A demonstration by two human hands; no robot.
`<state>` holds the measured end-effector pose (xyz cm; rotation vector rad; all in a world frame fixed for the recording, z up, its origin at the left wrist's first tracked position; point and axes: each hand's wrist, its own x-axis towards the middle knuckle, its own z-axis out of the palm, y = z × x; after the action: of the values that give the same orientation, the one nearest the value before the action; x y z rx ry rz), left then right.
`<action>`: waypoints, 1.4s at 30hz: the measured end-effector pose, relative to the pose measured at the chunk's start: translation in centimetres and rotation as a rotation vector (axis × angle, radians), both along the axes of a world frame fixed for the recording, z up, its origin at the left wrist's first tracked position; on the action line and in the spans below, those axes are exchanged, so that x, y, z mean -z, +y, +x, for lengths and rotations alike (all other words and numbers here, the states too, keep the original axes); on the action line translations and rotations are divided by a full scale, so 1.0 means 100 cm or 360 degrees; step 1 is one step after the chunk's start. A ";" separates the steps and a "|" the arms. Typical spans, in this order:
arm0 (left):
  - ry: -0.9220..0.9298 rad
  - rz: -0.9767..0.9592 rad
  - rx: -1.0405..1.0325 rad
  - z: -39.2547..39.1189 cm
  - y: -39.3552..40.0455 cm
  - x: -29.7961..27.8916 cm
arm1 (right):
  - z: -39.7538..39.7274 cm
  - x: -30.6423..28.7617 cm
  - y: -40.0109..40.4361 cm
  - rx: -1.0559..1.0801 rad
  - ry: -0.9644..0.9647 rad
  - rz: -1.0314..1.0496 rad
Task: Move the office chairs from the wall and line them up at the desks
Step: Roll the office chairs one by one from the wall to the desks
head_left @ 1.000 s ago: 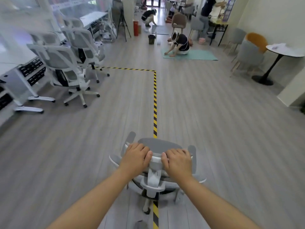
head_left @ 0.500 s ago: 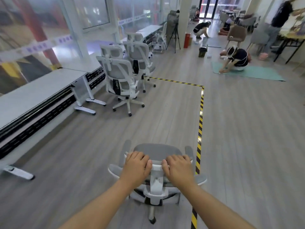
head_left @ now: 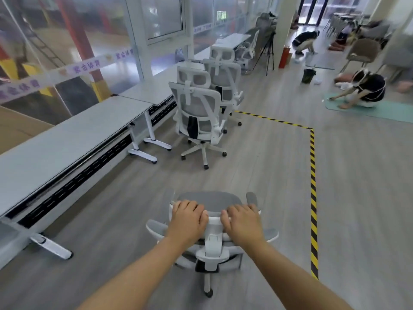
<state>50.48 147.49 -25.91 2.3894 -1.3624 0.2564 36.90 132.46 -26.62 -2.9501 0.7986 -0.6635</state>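
A white and grey office chair stands right in front of me, seen from behind and above. My left hand grips the top of its backrest on the left, and my right hand grips it on the right, fingers curled over the top edge. Two more white mesh chairs stand at the desks ahead, the nearer chair and the farther chair. A row of long grey desks runs along the glass wall on the left.
Yellow-black floor tape runs on my right and turns left ahead. A person crouches on a green mat at far right; another crouches farther back. A tripod, a pillar and a small bin stand beyond.
I have turned left with the chair in both hands. The desks now fill the left side and the floor tape has shifted from under the chair to my right.
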 end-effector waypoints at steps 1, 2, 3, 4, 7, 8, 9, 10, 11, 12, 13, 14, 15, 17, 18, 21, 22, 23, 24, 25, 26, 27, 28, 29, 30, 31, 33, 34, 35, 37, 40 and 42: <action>-0.0014 0.0008 0.0020 0.024 0.002 0.000 | 0.023 0.000 0.002 0.0010 0.0020 -0.0009; -0.0021 0.0013 0.0043 0.048 0.004 -0.001 | 0.047 -0.001 0.002 0.0007 0.0043 -0.0002; -0.0025 0.0012 0.0061 0.072 0.005 -0.001 | 0.069 -0.001 0.001 -0.0004 0.0059 0.0017; -0.0024 0.0010 0.0068 0.095 0.006 -0.002 | 0.091 -0.002 0.001 -0.0017 0.0065 0.0032; -0.0020 0.0016 0.0066 0.157 0.006 -0.002 | 0.152 -0.005 0.000 -0.0032 0.0074 0.0049; -0.0025 0.0014 0.0076 0.176 0.006 0.000 | 0.169 -0.006 -0.002 -0.0038 0.0073 0.0055; -0.0044 0.0017 0.0090 0.195 0.004 0.001 | 0.186 -0.007 -0.004 -0.0036 0.0081 0.0060; -0.0054 0.0031 0.0101 0.215 0.001 0.000 | 0.203 -0.009 -0.008 -0.0025 0.0096 0.0061; -0.0047 0.0048 0.0104 0.234 -0.003 0.000 | 0.219 -0.008 -0.014 -0.0017 0.0107 0.0067; -0.0041 0.0053 0.0103 0.252 -0.008 -0.001 | 0.234 -0.007 -0.019 -0.0017 0.0097 0.0068; -0.0039 0.0044 0.0104 0.268 -0.013 0.000 | 0.248 -0.005 -0.024 -0.0015 0.0070 0.0062; -0.0042 0.0028 0.0107 0.284 -0.017 0.000 | 0.263 -0.004 -0.027 -0.0010 0.0043 0.0048; -0.0046 0.0009 0.0109 0.300 -0.021 -0.001 | 0.279 -0.005 -0.030 -0.0007 0.0024 0.0038; -0.0040 -0.0005 0.0105 0.339 -0.031 -0.001 | 0.316 -0.006 -0.037 -0.0007 -0.0002 0.0033; -0.0044 0.0000 0.0097 0.358 -0.037 -0.002 | 0.334 -0.007 -0.041 -0.0007 -0.0033 0.0010; -0.0058 0.0062 0.0114 0.414 -0.052 -0.002 | 0.385 -0.008 -0.053 0.0004 -0.0095 0.0025; -0.0063 0.0086 0.0133 0.430 -0.056 -0.002 | 0.399 -0.008 -0.055 0.0002 -0.0079 0.0042; -0.0078 0.0102 0.0149 0.446 -0.059 -0.003 | 0.413 -0.007 -0.057 0.0006 -0.0059 0.0022; -0.0085 0.0125 0.0159 0.462 -0.062 -0.003 | 0.426 -0.007 -0.059 0.0015 -0.0027 0.0006; -0.0087 0.0158 0.0170 0.478 -0.065 -0.003 | 0.438 -0.006 -0.061 0.0015 0.0002 0.0016; -0.0098 0.0189 0.0183 0.493 -0.067 -0.002 | 0.451 -0.004 -0.062 0.0009 0.0021 0.0032; -0.0118 0.0210 0.0195 0.507 -0.070 0.000 | 0.464 -0.001 -0.064 0.0013 0.0026 0.0032; -0.0133 0.0213 0.0204 0.521 -0.073 0.000 | 0.477 0.001 -0.066 0.0021 0.0018 0.0032; -0.0133 0.0197 0.0206 0.534 -0.075 -0.001 | 0.491 0.002 -0.067 0.0025 0.0015 0.0057; -0.0123 0.0173 0.0208 0.546 -0.077 -0.001 | 0.504 0.003 -0.067 0.0020 0.0016 0.0085; -0.0118 0.0155 0.0215 0.557 -0.079 0.000 | 0.514 0.004 -0.066 0.0022 0.0019 0.0098; -0.0120 0.0139 0.0238 0.579 -0.083 0.001 | 0.533 0.005 -0.065 0.0051 0.0036 0.0109; -0.0117 0.0127 0.0252 0.590 -0.087 0.001 | 0.542 0.004 -0.067 0.0071 0.0041 0.0116; -0.0113 0.0110 0.0258 0.601 -0.090 0.000 | 0.552 0.002 -0.068 0.0092 0.0040 0.0114; -0.0111 0.0108 0.0257 0.623 -0.096 -0.002 | 0.572 -0.004 -0.071 0.0131 0.0062 0.0104; -0.0037 0.0200 0.0290 0.647 -0.100 -0.006 | 0.592 -0.010 -0.069 0.0188 0.0123 0.0089; -0.0002 0.0272 0.0337 0.660 -0.097 -0.009 | 0.601 -0.016 -0.065 0.0225 0.0186 0.0125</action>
<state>116.50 137.75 -25.04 2.3518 -1.6836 0.0865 97.05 125.99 -24.98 -2.9035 1.0258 -0.4564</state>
